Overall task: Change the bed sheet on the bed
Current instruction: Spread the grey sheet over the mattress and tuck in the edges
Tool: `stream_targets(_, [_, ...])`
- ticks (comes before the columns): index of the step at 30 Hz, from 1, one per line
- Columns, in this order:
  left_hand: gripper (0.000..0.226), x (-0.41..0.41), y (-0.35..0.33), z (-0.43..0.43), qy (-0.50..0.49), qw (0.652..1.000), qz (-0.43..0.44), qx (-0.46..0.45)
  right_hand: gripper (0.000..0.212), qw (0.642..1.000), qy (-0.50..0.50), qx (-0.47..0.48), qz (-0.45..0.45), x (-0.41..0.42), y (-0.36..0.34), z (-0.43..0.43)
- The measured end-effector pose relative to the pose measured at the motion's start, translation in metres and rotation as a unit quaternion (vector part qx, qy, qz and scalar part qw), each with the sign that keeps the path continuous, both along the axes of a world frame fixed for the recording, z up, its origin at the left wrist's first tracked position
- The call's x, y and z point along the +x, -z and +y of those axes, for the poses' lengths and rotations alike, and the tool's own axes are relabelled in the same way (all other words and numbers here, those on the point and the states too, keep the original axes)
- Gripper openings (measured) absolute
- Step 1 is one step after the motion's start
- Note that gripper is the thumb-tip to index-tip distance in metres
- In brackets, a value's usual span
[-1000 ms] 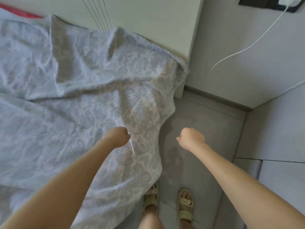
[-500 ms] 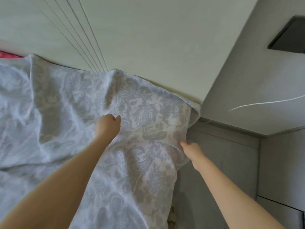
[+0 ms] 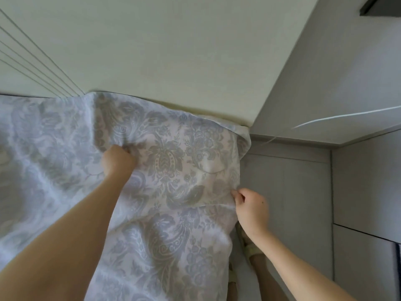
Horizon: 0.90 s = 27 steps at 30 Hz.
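While spread over the bed corner, patterned bed sheet, pale with grey floral damask, draped down the near side and reaching the cream headboard. Left hand clenched into a fist, bunching sheet fabric on top. Right hand pinching the sheet's right edge between fingertips, beside the grey floor. White cable across the grey wall at right. Sandalled foot just below the right wrist.
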<state>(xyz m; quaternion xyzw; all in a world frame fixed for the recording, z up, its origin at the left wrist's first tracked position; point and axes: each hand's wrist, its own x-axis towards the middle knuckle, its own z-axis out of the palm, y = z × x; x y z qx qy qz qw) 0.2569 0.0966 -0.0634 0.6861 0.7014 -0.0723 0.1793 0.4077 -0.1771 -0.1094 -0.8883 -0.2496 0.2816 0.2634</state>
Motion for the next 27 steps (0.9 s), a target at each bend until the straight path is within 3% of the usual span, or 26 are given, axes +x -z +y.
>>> stream_targets(4, [0.034, -0.003, -0.006, 0.007, 0.006, 0.997, -0.061, 0.045, 0.053, 0.994, -0.05, 0.032, -0.091, 0.032, -0.012, -0.019])
stream_targets(8, [0.029, 0.027, -0.042, 0.01, 0.074, 0.975, -0.162, 0.132, 0.047, 0.987, -0.007, 0.063, -0.15, 0.057, -0.034, -0.044])
stream_targets(11, [0.031, 0.041, -0.04, 0.016, 0.134, 0.984, -0.087, 0.081, 0.044, 0.989, 0.014, 0.016, -0.143, 0.059, -0.021, -0.048])
stream_targets(13, [0.041, 0.044, -0.036, 0.025, 0.172, 0.984, 0.044, -0.014, 0.049, 0.992, -0.01, -0.061, -0.108, 0.063, -0.006, -0.037])
stream_targets(15, [0.047, 0.05, -0.037, 0.032, 0.202, 0.968, 0.146, -0.005, 0.045, 0.99, -0.027, -0.131, -0.041, 0.079, 0.004, -0.015])
stream_targets(17, [0.038, 0.06, -0.041, 0.036, 0.226, 0.96, 0.114, 0.121, 0.035, 0.994, 0.006, -0.106, 0.022, 0.103, 0.01, 0.01])
stream_targets(18, [0.034, 0.068, -0.042, 0.036, 0.234, 0.955, 0.08, 0.165, 0.044, 0.995, 0.022, -0.083, 0.049, 0.113, 0.012, 0.025])
stream_targets(20, [0.035, 0.084, -0.044, 0.036, 0.241, 0.957, 0.055, 0.153, 0.069, 0.992, 0.019, -0.041, 0.119, 0.127, 0.02, 0.058])
stream_targets(22, [0.035, 0.098, -0.041, 0.036, 0.234, 0.963, 0.078, 0.114, 0.072, 0.98, 0.025, -0.015, 0.199, 0.132, 0.03, 0.085])
stream_targets(24, [0.028, 0.104, -0.037, 0.031, 0.249, 0.956, 0.126, 0.091, 0.048, 0.966, 0.073, 0.025, 0.246, 0.137, 0.041, 0.099])
stream_targets(25, [0.027, 0.104, -0.034, 0.026, 0.268, 0.949, 0.142, 0.08, 0.03, 0.97, 0.08, 0.03, 0.227, 0.14, 0.043, 0.099])
stream_targets(27, [0.029, 0.104, -0.027, 0.018, 0.286, 0.947, 0.122, 0.077, 0.023, 0.975, 0.11, 0.033, 0.19, 0.148, 0.043, 0.09])
